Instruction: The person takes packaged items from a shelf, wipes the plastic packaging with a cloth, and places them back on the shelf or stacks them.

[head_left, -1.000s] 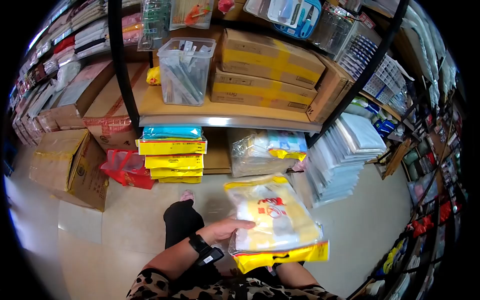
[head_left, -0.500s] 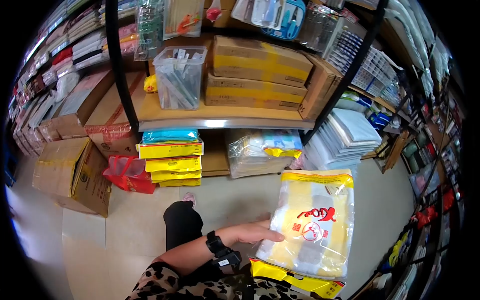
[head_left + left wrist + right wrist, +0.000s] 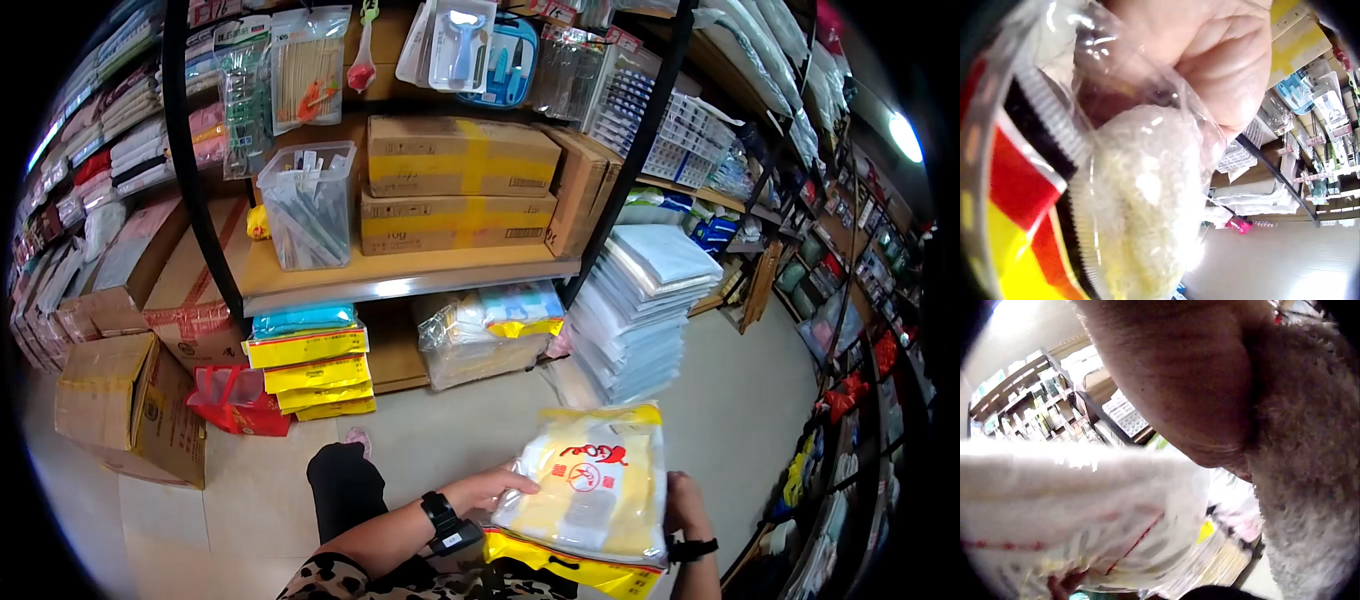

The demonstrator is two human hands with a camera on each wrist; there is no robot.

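A clear plastic pack [image 3: 585, 500] holds a folded yellow, white and grey towel with red print; its yellow header lies toward the body. My left hand [image 3: 488, 487] grips its left edge, thumb on top. In the left wrist view that hand [image 3: 1210, 69] is close to crinkled plastic [image 3: 1147, 181]. At the right edge, my right hand [image 3: 688, 505] has curled fingers against the pack, their tips hidden. The right wrist view shows the palm [image 3: 1179, 375] above white packaging [image 3: 1085, 500], beside grey fuzzy material [image 3: 1310, 456] whose connection I cannot tell.
Ahead is a shelf [image 3: 430, 278] with cartons [image 3: 460, 155] and a clear bin [image 3: 308, 205]. Yellow-edged packs [image 3: 315, 375] and a red bag [image 3: 240, 400] stand low left. White packages [image 3: 635, 320] are stacked right; an open carton [image 3: 130, 405] sits far left.
The pack has shifted left and lower in the head view since half a second ago. My right hand now shows at its right edge. The view has turned, showing more of the upper shelf.
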